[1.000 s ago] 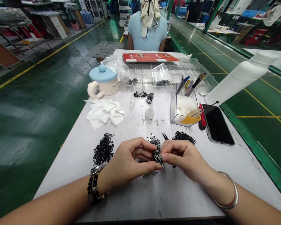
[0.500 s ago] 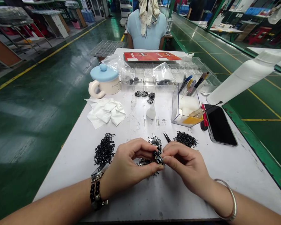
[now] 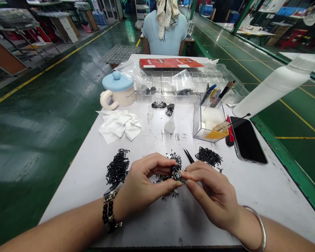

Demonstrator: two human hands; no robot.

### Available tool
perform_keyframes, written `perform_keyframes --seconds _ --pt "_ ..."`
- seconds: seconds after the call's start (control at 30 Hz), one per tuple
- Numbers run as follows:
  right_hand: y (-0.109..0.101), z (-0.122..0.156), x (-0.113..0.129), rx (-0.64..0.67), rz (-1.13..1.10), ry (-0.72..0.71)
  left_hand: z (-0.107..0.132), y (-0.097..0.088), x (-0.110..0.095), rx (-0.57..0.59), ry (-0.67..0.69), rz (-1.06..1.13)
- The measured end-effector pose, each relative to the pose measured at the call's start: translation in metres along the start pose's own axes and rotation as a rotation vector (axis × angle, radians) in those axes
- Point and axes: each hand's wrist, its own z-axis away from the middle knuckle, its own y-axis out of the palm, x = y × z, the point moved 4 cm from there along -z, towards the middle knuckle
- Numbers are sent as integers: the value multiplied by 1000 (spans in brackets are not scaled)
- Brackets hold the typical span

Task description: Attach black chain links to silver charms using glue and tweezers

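My left hand (image 3: 144, 183) and my right hand (image 3: 212, 194) meet above the near middle of the white table (image 3: 265, 189). Both pinch one small black and silver metal part (image 3: 177, 174) between thumb and fingertips. Under it lies a small heap of like parts (image 3: 170, 168). A pile of black hooked pieces (image 3: 117, 167) lies left of my left hand. Another black pile (image 3: 208, 156) and black tweezers (image 3: 188, 155) lie just beyond my right hand.
Farther back stand a mug with a blue lid (image 3: 118, 91), a white cloth (image 3: 119, 126), a small white bottle (image 3: 169, 125), a clear tool holder (image 3: 209, 120), a phone (image 3: 248, 140), a white tube (image 3: 275, 87) and clear compartment trays (image 3: 173, 82). A person in a light blue top (image 3: 165, 29) sits beyond the table.
Both hands have stayed together on the small part, turning it slightly between the fingertips. The view has shifted a little; nothing else on the table has moved.
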Motion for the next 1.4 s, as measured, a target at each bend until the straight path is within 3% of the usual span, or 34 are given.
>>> perform_keyframes --seconds 0.33,0.53,0.67,0.9,1.4 --pt "1 -1 10 2 132 -161 -1 0 -3 -26 15 84" --pt "5 2 8 3 325 -259 -3 0 -3 -102 -72 109" --pt "11 5 10 2 493 -311 -3 -1 2 -184 -204 161" --pt "20 6 14 0 710 -330 0 3 7 -208 -346 255" --pt "13 3 11 29 426 -249 -2 2 6 -195 -390 217"
